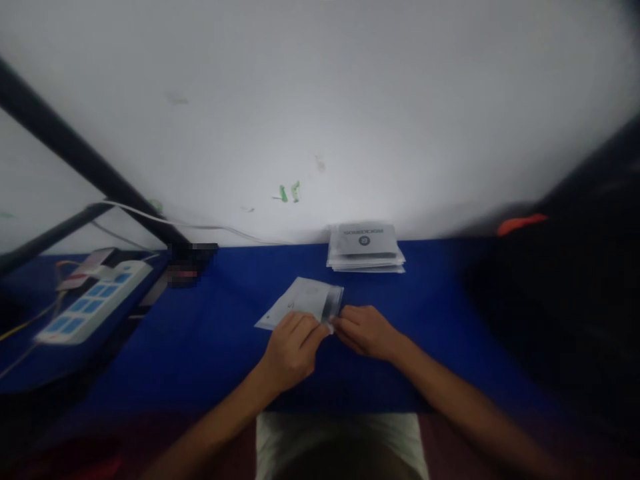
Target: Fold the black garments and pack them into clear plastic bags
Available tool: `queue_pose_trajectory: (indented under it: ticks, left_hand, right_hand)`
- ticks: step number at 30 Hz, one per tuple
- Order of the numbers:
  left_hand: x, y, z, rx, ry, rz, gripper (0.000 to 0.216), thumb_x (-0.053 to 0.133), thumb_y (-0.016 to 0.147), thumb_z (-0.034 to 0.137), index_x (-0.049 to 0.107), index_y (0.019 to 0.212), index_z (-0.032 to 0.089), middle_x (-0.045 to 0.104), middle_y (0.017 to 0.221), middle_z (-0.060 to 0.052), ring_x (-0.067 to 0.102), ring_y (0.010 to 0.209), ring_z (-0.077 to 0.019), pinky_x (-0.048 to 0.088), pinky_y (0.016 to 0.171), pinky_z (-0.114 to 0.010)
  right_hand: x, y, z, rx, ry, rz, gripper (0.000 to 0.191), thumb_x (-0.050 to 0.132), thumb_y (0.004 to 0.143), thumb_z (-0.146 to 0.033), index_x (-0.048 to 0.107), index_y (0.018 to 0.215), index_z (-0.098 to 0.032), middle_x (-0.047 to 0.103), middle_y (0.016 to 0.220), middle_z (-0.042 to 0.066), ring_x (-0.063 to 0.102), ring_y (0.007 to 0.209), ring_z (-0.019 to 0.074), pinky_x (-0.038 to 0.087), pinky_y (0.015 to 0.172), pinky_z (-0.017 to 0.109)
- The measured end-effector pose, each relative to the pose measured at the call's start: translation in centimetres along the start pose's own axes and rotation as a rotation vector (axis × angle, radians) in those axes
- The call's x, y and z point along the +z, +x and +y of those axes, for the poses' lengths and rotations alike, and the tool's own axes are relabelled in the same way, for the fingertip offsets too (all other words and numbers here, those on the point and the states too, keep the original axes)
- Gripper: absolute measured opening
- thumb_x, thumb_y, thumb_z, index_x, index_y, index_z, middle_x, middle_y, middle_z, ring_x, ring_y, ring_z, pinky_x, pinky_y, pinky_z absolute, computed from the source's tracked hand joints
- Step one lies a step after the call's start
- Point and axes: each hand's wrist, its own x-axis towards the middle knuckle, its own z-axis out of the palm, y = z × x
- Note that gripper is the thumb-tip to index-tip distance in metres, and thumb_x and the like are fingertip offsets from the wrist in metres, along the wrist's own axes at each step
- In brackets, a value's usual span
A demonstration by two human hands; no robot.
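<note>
A flat plastic packet (305, 295) with a pale printed face and a dark strip near its right end lies tilted on the blue table. My left hand (295, 350) grips its near edge, fingers curled over it. At the packet's near right corner, my right hand (367, 331) pinches the clear edge between thumb and fingers. Just beyond, a stack of similar packets (367, 250) rests by the wall, its top one bearing dark lettering and a round logo that appear upside down. Fine detail at the fingertips is blurred.
On the left, a white power strip (95, 303) with blue sockets lies among cables. A white cable (200, 225) runs along the wall (320, 120). Dark frame bars (90, 147) slope down at the left. A large dark shape (565, 313) with an orange patch fills the right side.
</note>
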Motion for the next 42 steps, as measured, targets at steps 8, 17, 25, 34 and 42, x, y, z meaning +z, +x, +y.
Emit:
queue_pose_trajectory:
  ticks: [8,17,25,34,42]
  left_hand:
    - [-2.5,3.3,2.7,0.132,-0.031,0.134,0.017,0.050,0.090,0.005,0.063,0.093,0.014,0.063,0.076,-0.003,0.062,0.080,-0.0175,0.049,0.079,-0.035]
    - [-3.6,4.5,3.2,0.141,-0.221,0.228,0.019,0.049,0.087,0.002,0.064,0.092,0.013,0.063,0.078,-0.003,0.062,0.080,-0.0156,0.051,0.080,-0.032]
    - [-0.6,4.0,-1.3,-0.075,-0.173,0.247,0.020,0.059,0.087,0.011,0.060,0.106,0.019,0.063,0.092,-0.006,0.060,0.089,-0.0194,0.052,0.082,-0.035]
    - [9.2,4.3,-6.8,-0.367,-0.435,-0.166,0.011,0.053,0.093,0.025,0.062,0.095,0.019,0.062,0.096,-0.006,0.061,0.092,-0.0198,0.052,0.086,-0.035]
    - [10.5,2.7,-7.4,-0.438,-0.424,-0.164,0.013,0.050,0.093,0.023,0.062,0.092,0.019,0.062,0.094,-0.006,0.059,0.095,-0.0212,0.049,0.089,-0.038]
  right_hand:
    - [0.1,0.0,3.2,0.300,0.018,-0.334,0.012,0.050,0.093,-0.018,0.062,0.093,-0.016,0.065,0.089,0.008,0.058,0.080,0.0192,0.043,0.065,0.028]
    - [-2.7,0.6,-0.3,0.025,0.542,0.181,0.034,0.049,0.096,-0.028,0.052,0.129,-0.018,0.064,0.125,0.016,0.060,0.116,0.0221,0.051,0.095,0.039]
    - [-7.4,2.5,4.5,0.164,-0.322,0.196,0.027,0.043,0.095,-0.010,0.061,0.114,-0.018,0.066,0.126,0.014,0.058,0.122,0.0240,0.049,0.101,0.040]
    - [-4.2,4.8,13.0,0.417,-0.441,-0.412,0.072,0.059,0.086,-0.041,0.035,0.147,-0.011,0.031,0.154,0.024,0.031,0.139,0.0430,0.025,0.108,0.062]
    - [-0.9,5.0,12.5,0.466,-0.433,-0.403,0.078,0.040,0.086,-0.073,0.031,0.151,-0.031,0.027,0.158,0.017,0.021,0.140,0.0503,0.012,0.102,0.074]
